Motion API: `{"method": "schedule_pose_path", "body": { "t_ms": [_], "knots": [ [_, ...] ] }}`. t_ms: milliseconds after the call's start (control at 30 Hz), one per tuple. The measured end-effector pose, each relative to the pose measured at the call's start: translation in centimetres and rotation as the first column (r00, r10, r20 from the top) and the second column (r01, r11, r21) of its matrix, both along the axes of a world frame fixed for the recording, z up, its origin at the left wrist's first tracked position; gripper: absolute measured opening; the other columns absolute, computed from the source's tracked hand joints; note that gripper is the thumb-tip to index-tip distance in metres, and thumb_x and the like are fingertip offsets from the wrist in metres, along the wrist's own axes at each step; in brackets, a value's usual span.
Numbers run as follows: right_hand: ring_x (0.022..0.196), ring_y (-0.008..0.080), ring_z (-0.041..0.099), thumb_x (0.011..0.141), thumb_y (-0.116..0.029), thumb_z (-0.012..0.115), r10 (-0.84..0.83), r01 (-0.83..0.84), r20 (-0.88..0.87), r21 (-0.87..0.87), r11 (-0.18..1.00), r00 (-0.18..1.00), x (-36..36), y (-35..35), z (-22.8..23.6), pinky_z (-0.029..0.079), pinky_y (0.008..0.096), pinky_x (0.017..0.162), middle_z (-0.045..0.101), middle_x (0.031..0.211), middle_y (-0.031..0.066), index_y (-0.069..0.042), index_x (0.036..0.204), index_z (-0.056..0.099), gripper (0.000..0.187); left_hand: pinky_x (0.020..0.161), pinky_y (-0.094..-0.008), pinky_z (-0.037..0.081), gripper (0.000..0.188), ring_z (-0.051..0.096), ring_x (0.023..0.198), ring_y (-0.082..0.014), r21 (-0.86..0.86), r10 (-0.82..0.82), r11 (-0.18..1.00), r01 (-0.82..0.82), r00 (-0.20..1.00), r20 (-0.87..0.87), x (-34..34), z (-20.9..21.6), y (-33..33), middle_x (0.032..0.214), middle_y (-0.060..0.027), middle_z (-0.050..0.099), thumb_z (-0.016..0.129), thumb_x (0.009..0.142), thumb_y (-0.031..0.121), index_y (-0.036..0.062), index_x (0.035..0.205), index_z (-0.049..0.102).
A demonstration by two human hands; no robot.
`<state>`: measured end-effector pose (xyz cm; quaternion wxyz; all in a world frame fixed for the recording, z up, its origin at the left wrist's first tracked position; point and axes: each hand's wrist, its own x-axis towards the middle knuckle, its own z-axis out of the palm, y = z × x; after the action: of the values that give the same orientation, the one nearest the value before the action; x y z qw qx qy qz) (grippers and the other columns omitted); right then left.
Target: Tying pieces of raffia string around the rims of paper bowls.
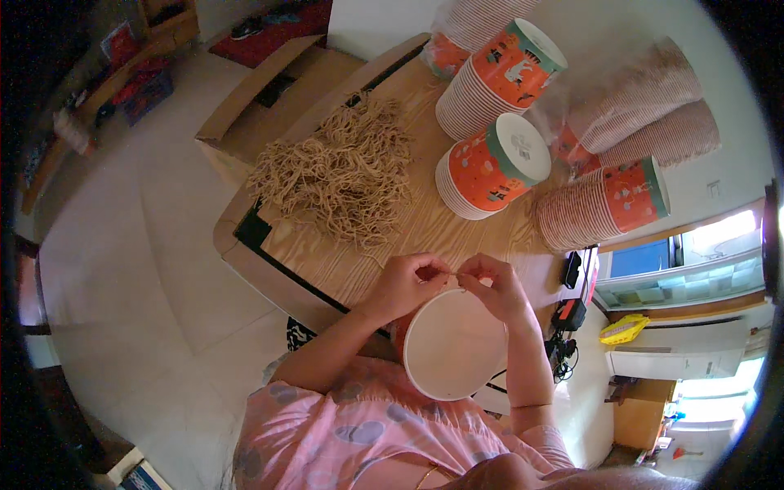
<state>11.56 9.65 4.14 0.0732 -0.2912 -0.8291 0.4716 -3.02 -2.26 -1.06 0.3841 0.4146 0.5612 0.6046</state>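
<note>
Lower centre of frame: round white paper cup (454, 345) sat against my lap, its white face toward the camera, orange side just showing at its left edge. My left hand (406, 283) and right hand (493, 283) met at its top rim, each with fingertips pinched on a thin tan cord (450, 276) strung between them. Couldn't tell whether the cord was threaded through the rim.

Risks as I judged them: the cup wasn't gripped, only propped, so a hard tug could tip it off my lap. Cord was thin, so it could slip out of the pinch.

Mid frame, above: loose heap of tan cords (339, 171) on the light wooden tabletop (425, 220).

Upper right: stacks of orange printed paper cups (490, 167) lying on their sides, some bagged in clear plastic.
</note>
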Motion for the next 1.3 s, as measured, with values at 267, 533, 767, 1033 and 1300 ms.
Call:
{"method": "schedule_pose_path", "body": {
  "t_ms": [267, 533, 767, 1033, 1300],
  "knots": [
    [0.071, 0.0112, 0.057, 0.081, -0.010, 0.062, 0.001, -0.001, 0.026, -0.011, 1.000, 1.000, -0.4, 0.1, 0.1, 0.046, 0.0264, 0.065, 0.062, 0.076, 0.0037, -0.001, 0.084, 0.062, 0.009, 0.066, -0.0223, 0.049, 0.020, 0.058, 0.074, -0.0071, 0.000, -0.095, 0.995, 0.099, 0.962, 0.257, -0.1, -1.0, 0.2, 0.082, -0.0013, 0.064, 0.063, 0.083, 0.011, 0.0010, 0.100, 0.062],
    [0.070, 0.0115, 0.058, 0.083, -0.009, 0.060, 0.035, -0.035, 0.011, -0.012, 0.999, 0.999, -0.8, -0.4, 0.5, 0.046, 0.0259, 0.064, 0.063, 0.077, 0.0050, 0.000, 0.087, 0.063, 0.010, 0.060, -0.0201, 0.046, 0.016, 0.056, 0.066, -0.0039, -0.041, -0.070, 0.995, 0.087, 0.944, 0.322, -0.4, -0.8, 0.4, 0.077, -0.0011, 0.064, 0.062, 0.083, 0.011, 0.0003, 0.094, 0.064],
    [0.070, 0.0091, 0.056, 0.083, -0.006, 0.060, 0.030, -0.030, 0.028, 0.025, 0.999, 0.999, -0.9, -0.6, 0.5, 0.045, 0.0233, 0.066, 0.062, 0.075, 0.0031, 0.001, 0.086, 0.062, 0.008, 0.058, -0.0200, 0.045, 0.017, 0.054, 0.065, -0.0041, 0.049, -0.034, 0.999, 0.024, 0.975, 0.218, -0.3, -1.0, 0.8, 0.075, 0.0010, 0.062, 0.061, 0.086, 0.017, 0.0018, 0.093, 0.064],
    [0.069, 0.0097, 0.056, 0.083, -0.006, 0.059, 0.038, -0.042, 0.058, 0.068, 0.997, 0.998, -0.9, -0.5, 0.5, 0.045, 0.0237, 0.065, 0.061, 0.074, 0.0038, 0.001, 0.085, 0.061, 0.008, 0.061, -0.0205, 0.045, 0.018, 0.054, 0.066, -0.0047, 0.003, 0.012, 1.000, -0.013, 0.987, 0.163, -0.2, -1.0, 1.0, 0.076, 0.0012, 0.062, 0.061, 0.085, 0.019, 0.0026, 0.091, 0.065],
    [0.071, 0.0101, 0.057, 0.082, -0.007, 0.060, -0.004, 0.004, 0.035, 0.012, 1.000, 0.999, -0.7, -0.4, 0.5, 0.046, 0.0238, 0.067, 0.061, 0.077, 0.0039, 0.001, 0.086, 0.062, 0.009, 0.062, -0.0206, 0.045, 0.015, 0.053, 0.066, -0.0051, -0.007, -0.022, 1.000, 0.023, 0.984, 0.174, 0.0, -1.6, 1.0, 0.076, 0.0009, 0.061, 0.064, 0.082, 0.015, 0.0039, 0.093, 0.066]
  ]
}}
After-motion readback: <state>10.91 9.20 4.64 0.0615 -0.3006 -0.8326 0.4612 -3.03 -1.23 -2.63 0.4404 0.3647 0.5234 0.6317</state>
